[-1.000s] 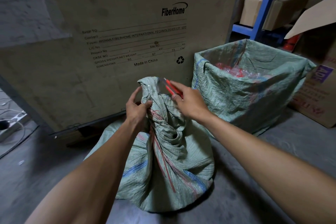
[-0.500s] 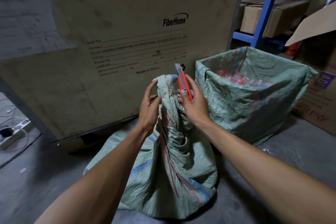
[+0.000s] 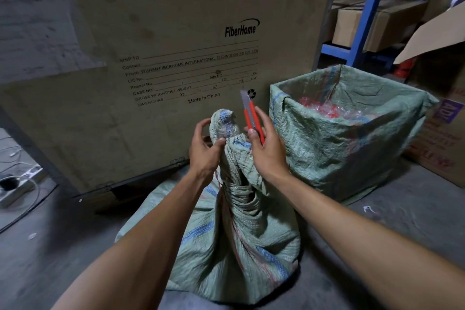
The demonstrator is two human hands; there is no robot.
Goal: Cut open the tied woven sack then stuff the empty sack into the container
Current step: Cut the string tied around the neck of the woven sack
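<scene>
A green woven sack (image 3: 241, 239) with blue and red stripes stands on the concrete floor in front of me, its neck gathered and tied at the top (image 3: 225, 124). My left hand (image 3: 205, 150) pinches the neck just below the knot. My right hand (image 3: 268, 150) grips a red utility knife (image 3: 251, 118), blade out and pointing up, right of the knot. The container (image 3: 352, 133), a box lined with green woven sacking, stands open to the right and holds red and clear plastic scraps.
A big FiberHome cardboard crate (image 3: 161, 58) stands as a wall right behind the sack. Blue shelving (image 3: 364, 20) with cartons is at the back right, another carton (image 3: 442, 118) at the far right. Cables and a power strip (image 3: 17, 184) lie at the left.
My right hand has turned the knife from lying across the neck to blade up. Both hands and the sack's neck have risen slightly; the left hand has closed onto the neck under the knot.
</scene>
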